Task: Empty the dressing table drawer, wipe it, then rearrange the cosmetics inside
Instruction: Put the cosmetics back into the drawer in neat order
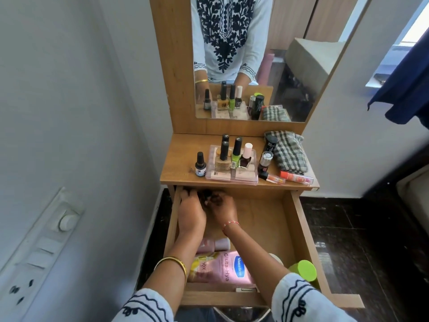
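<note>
Head view: the drawer (299, 228) stands pulled out under the tabletop (181, 159). Both hands reach into its far left corner, left hand (191, 211) beside right hand (224, 206), fingers curled around small dark items (205, 194) too shadowed to identify; whether they grip them I cannot tell. A pink lotion bottle (226, 268) lies at the drawer's near end, a green-capped container (303, 270) by its right wall. Nail polishes stand in a clear tray (232, 176) on the tabletop, beside a checked cloth (289, 152).
</note>
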`<state>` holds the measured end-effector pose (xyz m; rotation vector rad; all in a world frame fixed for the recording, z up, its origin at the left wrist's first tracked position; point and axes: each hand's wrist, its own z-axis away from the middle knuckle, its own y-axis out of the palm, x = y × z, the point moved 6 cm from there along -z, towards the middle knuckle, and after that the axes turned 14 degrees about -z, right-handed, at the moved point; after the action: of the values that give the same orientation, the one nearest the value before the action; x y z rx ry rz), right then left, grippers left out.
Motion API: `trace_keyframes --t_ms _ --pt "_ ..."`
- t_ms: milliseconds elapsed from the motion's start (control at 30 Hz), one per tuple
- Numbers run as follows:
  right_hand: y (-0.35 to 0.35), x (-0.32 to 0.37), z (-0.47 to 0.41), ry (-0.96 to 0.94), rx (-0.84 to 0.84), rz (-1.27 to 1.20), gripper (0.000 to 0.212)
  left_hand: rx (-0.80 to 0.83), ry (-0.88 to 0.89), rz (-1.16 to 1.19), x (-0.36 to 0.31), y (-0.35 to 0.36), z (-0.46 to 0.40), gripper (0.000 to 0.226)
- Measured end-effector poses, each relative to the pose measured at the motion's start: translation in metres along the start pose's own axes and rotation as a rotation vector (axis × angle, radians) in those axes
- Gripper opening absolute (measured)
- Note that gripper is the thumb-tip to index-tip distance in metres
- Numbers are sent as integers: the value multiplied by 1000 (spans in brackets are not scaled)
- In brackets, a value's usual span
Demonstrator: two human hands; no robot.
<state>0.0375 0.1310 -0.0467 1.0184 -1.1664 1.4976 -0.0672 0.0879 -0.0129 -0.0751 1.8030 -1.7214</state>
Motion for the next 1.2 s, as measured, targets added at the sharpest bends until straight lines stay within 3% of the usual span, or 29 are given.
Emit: trace_keyframes --t_ms 233,400,1200 --pt "9 -1 -1 -1 -5 -26 20 -70 -3 60 -3 -14 4 46" --pt "12 -1 -1 8 3 -24 18 -5 -5 89 -2 -16 15 53" --pt "20 10 8 17 -19 33 23 18 22 272 17 -14 23 46"
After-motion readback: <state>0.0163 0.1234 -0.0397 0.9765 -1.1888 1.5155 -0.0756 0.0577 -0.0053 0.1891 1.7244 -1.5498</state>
